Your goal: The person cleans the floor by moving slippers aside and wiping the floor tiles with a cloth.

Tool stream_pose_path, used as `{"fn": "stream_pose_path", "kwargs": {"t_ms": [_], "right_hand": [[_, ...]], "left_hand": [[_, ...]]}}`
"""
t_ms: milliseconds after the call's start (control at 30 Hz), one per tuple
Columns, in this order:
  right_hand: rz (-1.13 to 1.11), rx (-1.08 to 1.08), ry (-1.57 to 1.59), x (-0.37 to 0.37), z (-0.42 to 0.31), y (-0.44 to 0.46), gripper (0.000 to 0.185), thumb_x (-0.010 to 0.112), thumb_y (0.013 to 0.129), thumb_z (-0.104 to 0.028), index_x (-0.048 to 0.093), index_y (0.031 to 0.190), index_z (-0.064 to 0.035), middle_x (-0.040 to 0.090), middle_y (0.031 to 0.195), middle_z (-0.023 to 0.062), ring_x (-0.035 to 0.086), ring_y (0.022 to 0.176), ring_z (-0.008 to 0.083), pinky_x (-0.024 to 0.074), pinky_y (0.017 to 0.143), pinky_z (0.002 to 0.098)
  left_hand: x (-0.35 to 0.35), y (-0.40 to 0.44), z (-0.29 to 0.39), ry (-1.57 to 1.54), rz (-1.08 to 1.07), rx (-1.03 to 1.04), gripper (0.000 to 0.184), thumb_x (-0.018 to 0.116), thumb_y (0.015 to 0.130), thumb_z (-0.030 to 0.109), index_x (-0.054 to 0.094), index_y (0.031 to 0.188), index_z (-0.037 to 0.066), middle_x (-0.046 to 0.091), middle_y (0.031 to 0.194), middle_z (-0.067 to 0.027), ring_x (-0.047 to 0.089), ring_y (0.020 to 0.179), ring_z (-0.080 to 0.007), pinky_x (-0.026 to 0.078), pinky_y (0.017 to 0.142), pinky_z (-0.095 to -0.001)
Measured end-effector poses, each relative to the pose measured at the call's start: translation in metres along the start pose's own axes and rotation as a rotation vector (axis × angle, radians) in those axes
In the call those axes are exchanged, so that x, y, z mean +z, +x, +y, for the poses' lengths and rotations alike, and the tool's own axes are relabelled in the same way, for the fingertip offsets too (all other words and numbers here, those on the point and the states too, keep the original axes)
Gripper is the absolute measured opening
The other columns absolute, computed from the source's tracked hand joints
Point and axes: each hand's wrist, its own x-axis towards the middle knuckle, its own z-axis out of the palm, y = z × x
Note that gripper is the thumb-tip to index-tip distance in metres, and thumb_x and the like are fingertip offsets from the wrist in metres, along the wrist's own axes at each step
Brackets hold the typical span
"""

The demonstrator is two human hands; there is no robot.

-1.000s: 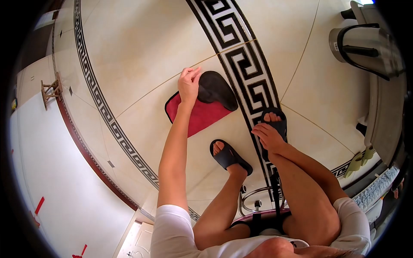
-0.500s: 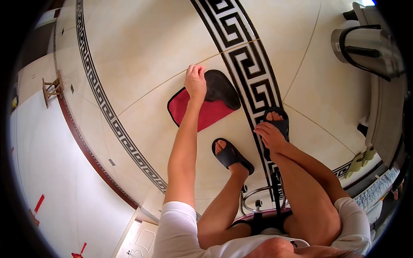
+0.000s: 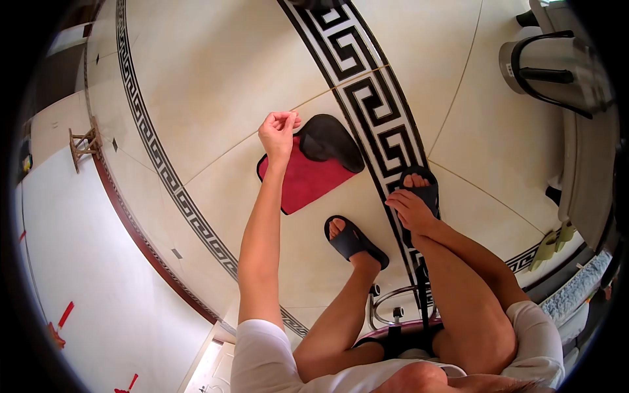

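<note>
My left hand is stretched out forward over the left side of a red mat. Its thumb and fingers are pressed together, and I cannot make out anything between them. The mat lies on the floor with a black edge. A black, rounded piece, perhaps its underside folded over, covers its far right part. My right hand rests by my right knee, fingers loosely extended and holding nothing. Below it in view is my right foot in a dark slipper; the other slipper is nearer the mat.
Cream floor tiles carry a black-and-white key-pattern band. A metal container with a black handle stands at the right, with green slippers lower down. A small wooden stool is by the left wall.
My left hand has shifted left and slightly nearer to me, turning at the wrist, uncovering more of the black piece. A dark object now shows at the top edge. My right hand stays put.
</note>
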Motion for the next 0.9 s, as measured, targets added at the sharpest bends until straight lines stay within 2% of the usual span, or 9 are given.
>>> {"fn": "stream_pose_path", "kwargs": {"t_ms": [167,333,433,533,567,667,700,800,900], "right_hand": [[-0.027,-0.042,-0.069,0.000,0.003,-0.002,0.033,0.060,0.075,-0.002,0.059,0.108,-0.0019,0.057,0.111,0.0114,0.051,0.109,0.0294,0.0407,0.101,0.0386],[0.018,-0.099,-0.140,0.004,0.003,-0.002,0.031,0.061,0.072,-0.002,0.061,0.103,-0.0008,0.058,0.108,0.0131,0.052,0.106,0.0297,0.0411,0.100,0.0397],[0.005,-0.073,-0.108,-0.001,0.000,-0.001,0.027,0.059,0.075,-0.006,0.062,0.101,-0.0005,0.059,0.105,0.0118,0.052,0.105,0.0286,0.0392,0.101,0.0381],[0.043,-0.109,-0.165,0.005,0.004,-0.003,0.026,0.059,0.074,-0.009,0.062,0.099,-0.0009,0.059,0.104,0.0108,0.051,0.103,0.0276,0.0392,0.100,0.0377],[0.064,-0.136,-0.207,0.010,0.008,-0.004,0.026,0.059,0.074,-0.009,0.061,0.098,-0.0013,0.059,0.104,0.0103,0.051,0.103,0.0272,0.0394,0.099,0.0376],[0.021,-0.123,-0.199,0.005,0.006,-0.005,0.027,0.060,0.074,-0.010,0.061,0.099,-0.0022,0.058,0.106,0.0096,0.050,0.104,0.0262,0.0386,0.100,0.0370],[0.020,-0.128,-0.227,0.005,0.006,-0.006,0.028,0.060,0.074,-0.011,0.061,0.100,-0.0025,0.057,0.107,0.0093,0.049,0.105,0.0256,0.0382,0.100,0.0363],[0.018,-0.108,-0.139,0.000,0.004,-0.006,0.026,0.061,0.076,-0.004,0.060,0.102,-0.0019,0.057,0.103,0.0110,0.052,0.102,0.0279,0.0404,0.100,0.0387],[0.019,-0.118,-0.158,-0.003,0.003,-0.005,0.024,0.061,0.076,-0.005,0.060,0.100,-0.0023,0.058,0.103,0.0103,0.051,0.103,0.0278,0.0405,0.099,0.0388]], "left_hand": [[0.014,0.023,0.087,-0.026,0.044,0.089,0.018,0.073,0.082,-0.001,0.056,0.086,-0.002,0.069,0.075,-0.0115,0.069,0.071,-0.0161,0.057,0.069,-0.0277],[0.044,0.074,0.246,-0.083,0.086,0.355,0.023,0.077,0.079,-0.001,0.055,0.085,-0.002,0.070,0.077,-0.0093,0.068,0.071,-0.0147,0.056,0.071,-0.0258],[0.070,0.116,0.288,0.014,0.086,0.520,0.021,0.077,0.079,0.000,0.058,0.089,-0.002,0.070,0.079,-0.0090,0.068,0.071,-0.0141,0.055,0.070,-0.0245],[0.091,0.157,0.296,0.057,0.028,0.482,0.028,0.076,0.081,0.002,0.058,0.103,-0.004,0.071,0.085,-0.0103,0.068,0.076,-0.0150,0.053,0.075,-0.0249],[0.096,0.167,0.295,0.101,0.011,0.417,0.031,0.071,0.086,0.004,0.060,0.114,-0.003,0.072,0.095,-0.0113,0.068,0.089,-0.0174,0.051,0.086,-0.0276],[0.104,0.179,0.289,0.297,0.022,0.624,0.034,0.072,0.084,0.007,0.063,0.116,-0.001,0.069,0.112,-0.0122,0.063,0.109,-0.0189,0.046,0.098,-0.0311],[0.108,0.180,0.287,0.328,0.028,0.685,0.046,0.075,0.080,0.014,0.062,0.122,0.002,0.061,0.129,-0.0132,0.054,0.123,-0.0225,0.039,0.106,-0.0345],[0.108,0.185,0.288,0.798,0.074,0.723,0.050,0.077,0.078,0.022,0.062,0.121,0.001,0.054,0.137,-0.0161,0.052,0.126,-0.0274,0.039,0.105,-0.0366],[0.103,0.198,0.275,0.879,0.163,0.871,0.045,0.075,0.080,0.031,0.067,0.115,0.004,0.052,0.139,-0.0182,0.050,0.127,-0.0302,0.038,0.106,-0.0371]]}}
